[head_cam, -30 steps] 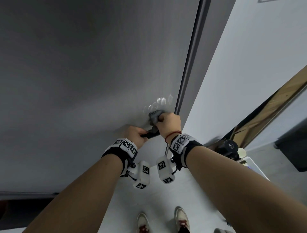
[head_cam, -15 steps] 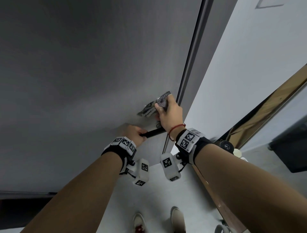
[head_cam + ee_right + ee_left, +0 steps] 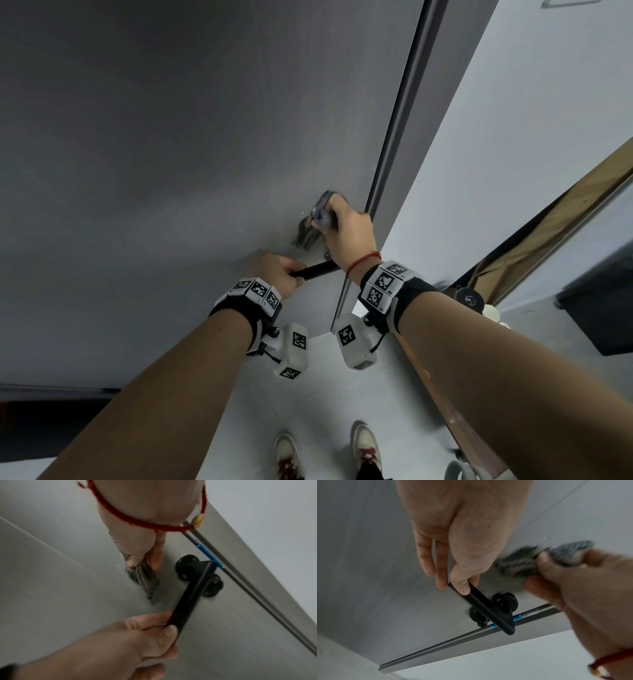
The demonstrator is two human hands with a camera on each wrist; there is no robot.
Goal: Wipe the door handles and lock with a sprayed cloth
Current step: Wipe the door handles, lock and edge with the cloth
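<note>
Here my left hand (image 3: 462,524) grips the stiff black handle (image 3: 190,599) near its free end, while my right hand (image 3: 349,233) bunches the soft, limp cloth (image 3: 144,580) against the door (image 3: 171,171) just above; I'd judge it needs firm pinching.

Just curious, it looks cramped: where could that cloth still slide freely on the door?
Bare door face lies left of the cloth. It is crowded between the cloth, the black handle, its round mounts and the door edge, where the left hand grips.

Bare forearms; black wristbands (image 3: 246,308) with checkered marker tags, white camera boxes (image 3: 354,342) beneath, red string bracelet (image 3: 363,262), white shoes (image 3: 287,455).
</note>
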